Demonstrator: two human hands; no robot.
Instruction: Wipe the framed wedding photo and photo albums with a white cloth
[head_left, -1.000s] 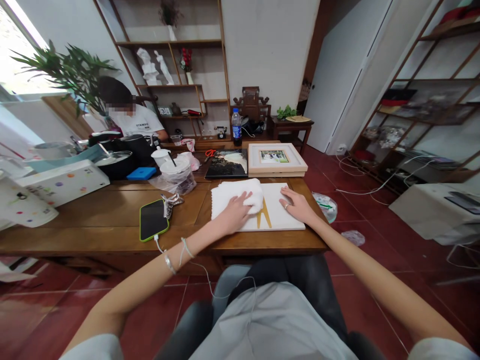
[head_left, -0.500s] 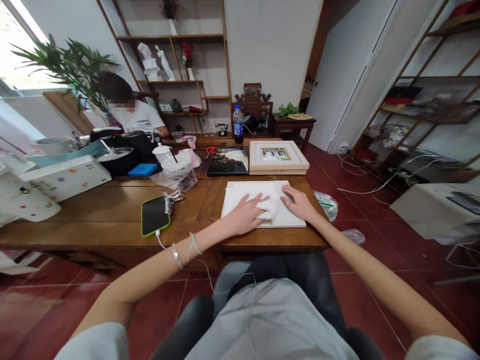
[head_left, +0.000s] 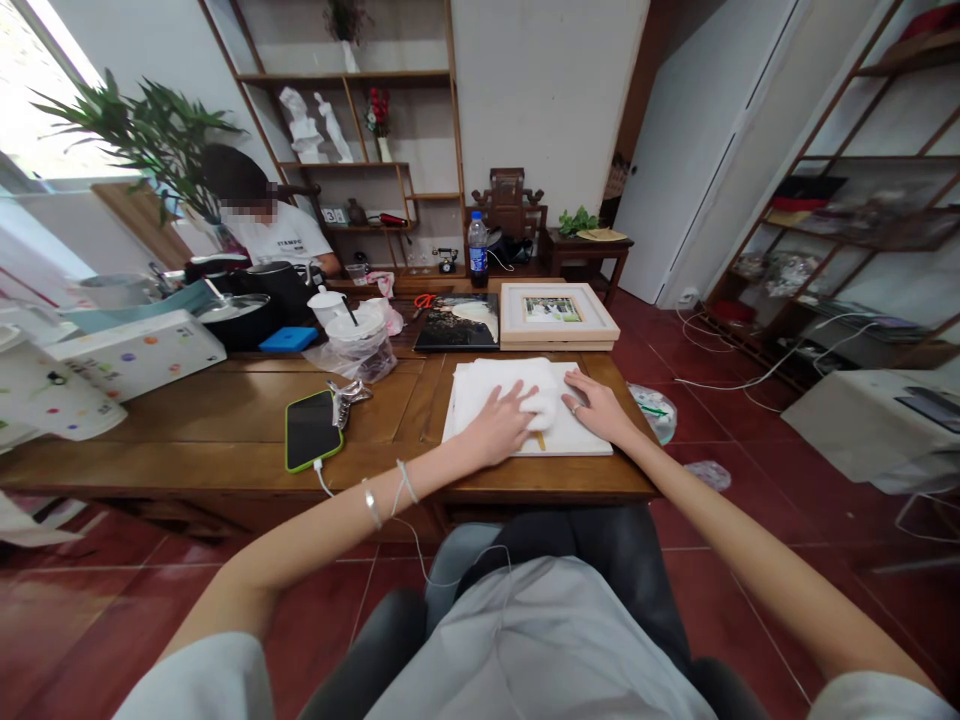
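A flat white board [head_left: 577, 440] lies at the table's near right edge, with a small golden strip [head_left: 540, 440] showing near its lower side. Over its left and middle part is a bunched white cloth or tissue [head_left: 499, 378]. My left hand [head_left: 502, 425] presses on that cloth, fingers stretched and spread. On the board's right side rests my right hand [head_left: 596, 405], lying flat with the fingers extended. What lies under the cloth and my left palm is hidden.
Behind the board are a framed photo [head_left: 559, 310] and a dark glossy picture panel [head_left: 459, 322]. A charging phone [head_left: 313, 430], a bagged cup [head_left: 356, 335] and a blue box [head_left: 288, 339] stand leftward. Another person [head_left: 274, 230] sits across the table [head_left: 225, 420].
My left hand has slid slightly to the right over the board, and the white cloth beneath it has spread further. My right hand has stayed in place.
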